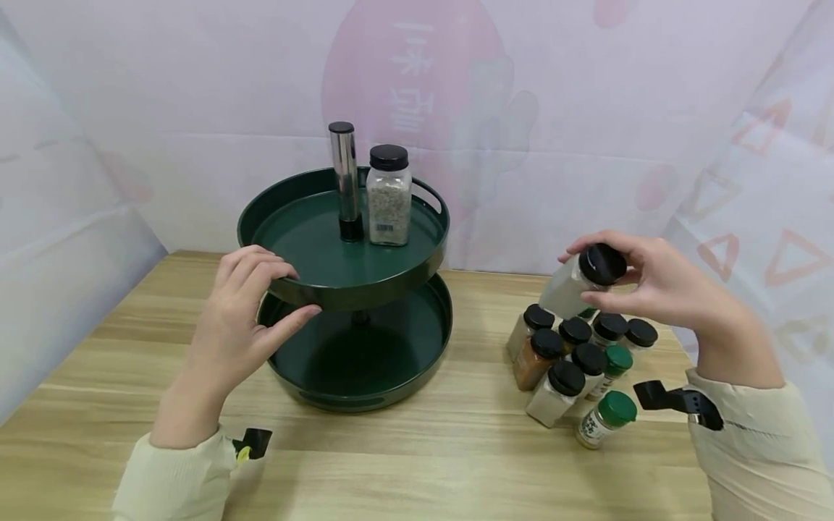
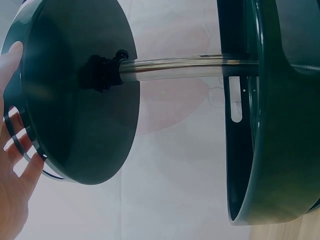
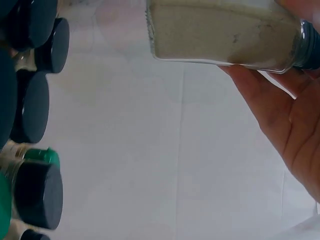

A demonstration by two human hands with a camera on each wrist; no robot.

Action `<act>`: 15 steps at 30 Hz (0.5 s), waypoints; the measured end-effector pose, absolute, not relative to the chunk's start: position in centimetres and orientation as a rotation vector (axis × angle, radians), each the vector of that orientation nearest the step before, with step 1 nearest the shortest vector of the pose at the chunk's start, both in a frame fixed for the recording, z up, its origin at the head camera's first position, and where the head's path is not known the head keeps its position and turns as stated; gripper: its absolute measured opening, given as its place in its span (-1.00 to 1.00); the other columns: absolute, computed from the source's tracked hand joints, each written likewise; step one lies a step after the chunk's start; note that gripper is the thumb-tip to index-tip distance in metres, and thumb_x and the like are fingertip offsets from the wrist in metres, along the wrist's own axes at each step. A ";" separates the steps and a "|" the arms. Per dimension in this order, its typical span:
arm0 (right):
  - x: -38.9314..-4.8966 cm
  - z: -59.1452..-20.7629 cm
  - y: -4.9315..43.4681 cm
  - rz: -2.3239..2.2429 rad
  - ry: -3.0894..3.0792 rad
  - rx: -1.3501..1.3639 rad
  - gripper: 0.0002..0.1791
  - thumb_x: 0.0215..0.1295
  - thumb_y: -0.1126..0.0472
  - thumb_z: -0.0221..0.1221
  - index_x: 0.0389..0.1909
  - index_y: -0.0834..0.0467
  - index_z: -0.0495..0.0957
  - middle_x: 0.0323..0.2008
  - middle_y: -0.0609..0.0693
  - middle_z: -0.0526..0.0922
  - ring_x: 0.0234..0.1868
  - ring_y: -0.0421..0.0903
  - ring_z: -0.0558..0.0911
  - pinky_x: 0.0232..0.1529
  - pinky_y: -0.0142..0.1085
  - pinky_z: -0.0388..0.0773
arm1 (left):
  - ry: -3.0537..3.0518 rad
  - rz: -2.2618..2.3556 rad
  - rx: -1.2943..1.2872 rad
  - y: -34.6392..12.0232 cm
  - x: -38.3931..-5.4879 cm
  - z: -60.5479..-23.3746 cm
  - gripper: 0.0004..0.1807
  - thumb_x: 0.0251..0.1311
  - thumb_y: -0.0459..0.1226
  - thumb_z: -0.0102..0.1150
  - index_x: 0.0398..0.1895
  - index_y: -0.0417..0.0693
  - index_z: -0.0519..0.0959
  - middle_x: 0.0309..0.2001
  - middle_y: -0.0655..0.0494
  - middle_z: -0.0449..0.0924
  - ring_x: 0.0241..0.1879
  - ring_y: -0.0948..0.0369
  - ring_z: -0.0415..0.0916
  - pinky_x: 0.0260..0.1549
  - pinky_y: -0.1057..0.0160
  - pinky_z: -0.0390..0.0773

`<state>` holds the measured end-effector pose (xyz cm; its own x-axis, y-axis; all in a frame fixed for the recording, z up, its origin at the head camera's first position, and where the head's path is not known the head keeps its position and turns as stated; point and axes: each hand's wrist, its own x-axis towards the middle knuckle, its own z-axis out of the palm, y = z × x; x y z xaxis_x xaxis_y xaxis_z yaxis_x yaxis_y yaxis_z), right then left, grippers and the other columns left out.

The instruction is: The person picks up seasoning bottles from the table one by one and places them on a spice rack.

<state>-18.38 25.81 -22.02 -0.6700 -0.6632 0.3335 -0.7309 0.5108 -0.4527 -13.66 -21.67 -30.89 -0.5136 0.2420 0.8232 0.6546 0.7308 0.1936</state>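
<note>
A dark green two-tier turntable rack [image 1: 357, 297] stands on the table, a metal post rising through its middle. My left hand [image 1: 244, 311] grips the front-left rim of the upper tier, fingers over the edge and thumb below; the left wrist view shows fingers at a handle slot in the tray wall. My right hand [image 1: 658, 278] holds a spice jar [image 1: 565, 289] with a black lid, tilted above the jars at the right. In the right wrist view the held jar [image 3: 220, 35] contains pale powder. Another black-lidded spice jar [image 1: 389, 202] stands upright on the upper tier beside the post.
Several black-lidded jars [image 1: 550, 394] and green-lidded jars [image 1: 606, 420] are clustered on the wooden table [image 1: 404, 463] right of the rack. A printed white cloth [image 1: 260, 87] hangs behind and along both sides. The lower tier [image 1: 384, 362] lies under the upper one.
</note>
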 end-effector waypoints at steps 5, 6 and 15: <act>-19.5 -21.2 24.2 0.961 -2.558 1.299 -0.38 0.08 0.57 0.32 0.20 0.19 0.47 0.10 -0.14 0.61 -0.10 -0.34 0.66 -0.16 -0.47 0.66 | -2.103 -0.623 -0.671 -21.7 -13.6 -30.9 -0.28 0.28 0.27 0.04 -0.16 -0.29 0.54 -0.12 -0.18 0.57 0.12 -0.15 0.34 0.34 0.23 0.21; -19.7 -21.0 23.9 0.975 -2.552 1.305 -0.39 0.08 0.57 0.31 0.19 0.20 0.47 0.10 -0.13 0.61 -0.10 -0.33 0.65 -0.15 -0.47 0.66 | -2.102 -0.623 -0.669 -21.7 -13.6 -30.9 -0.28 0.28 0.28 0.04 -0.16 -0.29 0.54 -0.12 -0.18 0.57 0.11 -0.15 0.35 0.33 0.23 0.21; -21.2 -19.5 20.4 1.115 -2.417 1.314 -0.40 0.04 0.63 0.28 0.17 0.30 0.48 0.08 -0.09 0.65 -0.19 -0.24 0.66 -0.16 -0.47 0.66 | -2.110 -0.621 -0.673 -21.7 -13.6 -30.8 -0.29 0.28 0.27 0.05 -0.15 -0.29 0.54 -0.12 -0.18 0.57 0.11 -0.14 0.34 0.32 0.18 0.23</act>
